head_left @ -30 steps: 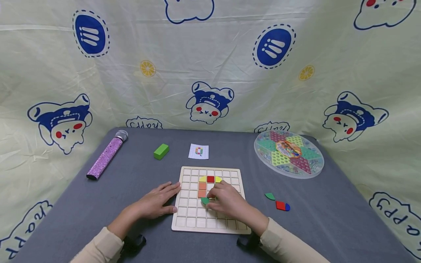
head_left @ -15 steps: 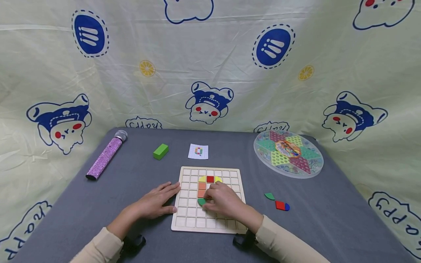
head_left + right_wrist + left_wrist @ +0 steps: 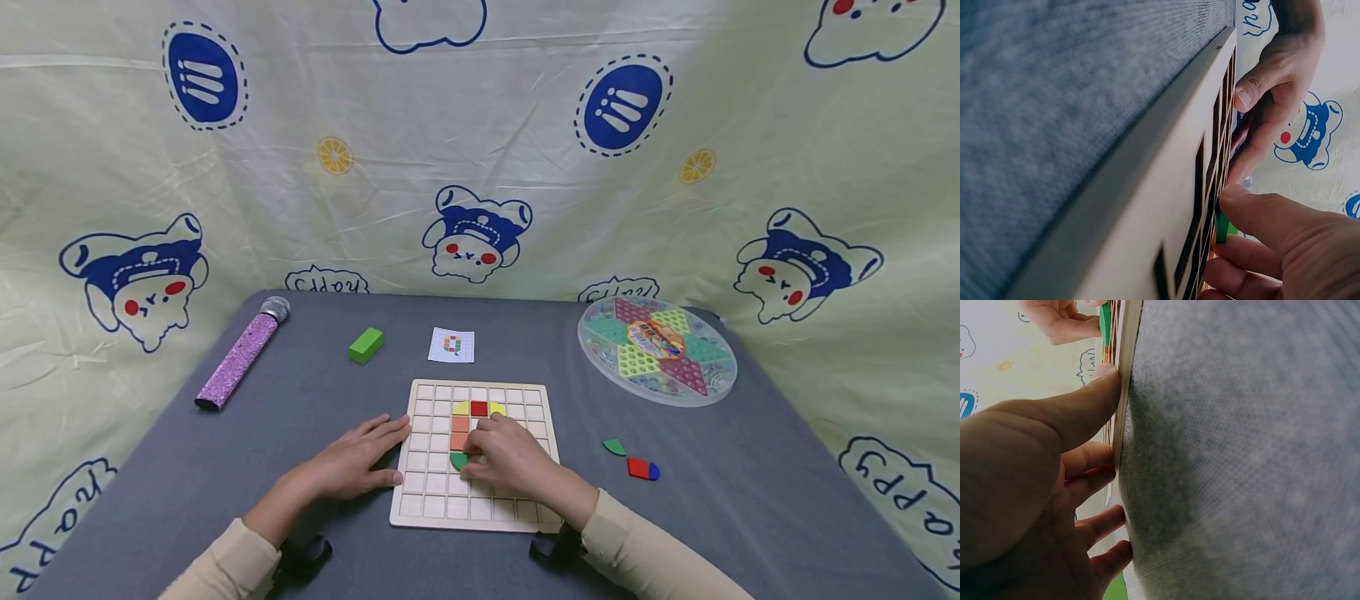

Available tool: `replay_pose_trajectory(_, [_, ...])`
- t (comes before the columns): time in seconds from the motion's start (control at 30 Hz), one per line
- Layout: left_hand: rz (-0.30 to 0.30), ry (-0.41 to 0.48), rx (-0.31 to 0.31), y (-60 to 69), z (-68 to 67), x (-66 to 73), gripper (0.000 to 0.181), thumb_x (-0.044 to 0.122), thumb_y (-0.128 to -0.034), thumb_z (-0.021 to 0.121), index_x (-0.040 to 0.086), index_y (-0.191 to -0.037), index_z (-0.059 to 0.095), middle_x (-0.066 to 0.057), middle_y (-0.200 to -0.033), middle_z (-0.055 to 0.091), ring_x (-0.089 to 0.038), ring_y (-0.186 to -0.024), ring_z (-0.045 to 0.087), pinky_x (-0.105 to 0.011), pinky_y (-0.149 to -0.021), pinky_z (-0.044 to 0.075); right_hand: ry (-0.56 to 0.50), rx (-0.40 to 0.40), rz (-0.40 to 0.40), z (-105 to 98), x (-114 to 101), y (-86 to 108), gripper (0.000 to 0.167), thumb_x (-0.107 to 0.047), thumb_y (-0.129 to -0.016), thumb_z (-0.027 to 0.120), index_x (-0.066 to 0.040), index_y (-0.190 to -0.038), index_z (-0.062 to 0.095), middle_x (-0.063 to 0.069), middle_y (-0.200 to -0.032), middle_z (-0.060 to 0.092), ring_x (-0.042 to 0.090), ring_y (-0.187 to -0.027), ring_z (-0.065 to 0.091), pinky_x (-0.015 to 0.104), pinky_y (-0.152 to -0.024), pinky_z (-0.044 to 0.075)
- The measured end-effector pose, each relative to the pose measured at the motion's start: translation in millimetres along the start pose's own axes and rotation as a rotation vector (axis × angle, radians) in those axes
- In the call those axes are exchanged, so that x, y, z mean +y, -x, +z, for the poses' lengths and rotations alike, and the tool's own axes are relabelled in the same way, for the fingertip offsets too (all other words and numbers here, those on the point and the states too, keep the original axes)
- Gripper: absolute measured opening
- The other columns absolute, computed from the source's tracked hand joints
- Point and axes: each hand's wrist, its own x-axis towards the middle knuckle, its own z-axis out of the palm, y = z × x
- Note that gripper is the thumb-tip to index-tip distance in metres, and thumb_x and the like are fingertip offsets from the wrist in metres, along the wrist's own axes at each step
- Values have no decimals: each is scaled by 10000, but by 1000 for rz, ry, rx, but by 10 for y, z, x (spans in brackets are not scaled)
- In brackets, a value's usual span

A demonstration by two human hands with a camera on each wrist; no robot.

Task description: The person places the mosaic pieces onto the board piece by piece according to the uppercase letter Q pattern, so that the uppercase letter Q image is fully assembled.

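Observation:
A wooden grid board (image 3: pixel 427 505) lies in the middle of the table. My left hand (image 3: pixel 341 462) rests at its left edge with fingers extended, thumb and fingertips touching the rim. Over the board's middle, my right hand (image 3: pixel 510 457) pinches a green quarter-circle tile (image 3: pixel 459 461) between thumb and fingers; in the right wrist view the green tile (image 3: pixel 1221 225) shows at the thumb tip. The tile sits just below two orange square tiles (image 3: pixel 460 433). Above those are a yellow tile (image 3: pixel 461 408), a red square tile (image 3: pixel 478 408) and another yellow tile (image 3: pixel 497 408), partly covered by the right hand.
Right of the board lie a green tile (image 3: pixel 613 447), a red tile (image 3: pixel 638 468) and a blue tile (image 3: pixel 655 472). Behind it are a pattern card (image 3: pixel 452 345) and a green block (image 3: pixel 367 346). A glittery microphone (image 3: pixel 243 354) lies left; a round game board (image 3: pixel 658 352) lies back right.
My right hand has shifted slightly left, bringing the green tile into the cell below the orange tiles; over the last half second it stays nearly still. The left hand has not moved.

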Motion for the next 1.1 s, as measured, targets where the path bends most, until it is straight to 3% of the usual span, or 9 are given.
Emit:
replay_pose_trajectory(0.63, [-8,-4,2,1,5,3,708,424,-909,577,94,-1478,314,-86,-1556,289,-385,-1433,216,-614,-1093,245,-7,13,-2,12,8,10,227,-349,-707,812,-181,-834,729,-75,-788,649,70,-711,495,168,-614,383])
replay_pose_trajectory(1.1, [-21,10,-10,-4,7,-7,711,428,-912,572,113,-1487,298,-71,-1563,276,-378,-1439,204,-614,-1098,237,-25,-27,37,2,8,0,239,-348,-713,811,-176,-851,720,-70,-801,630,72,-712,453,180,-609,358])
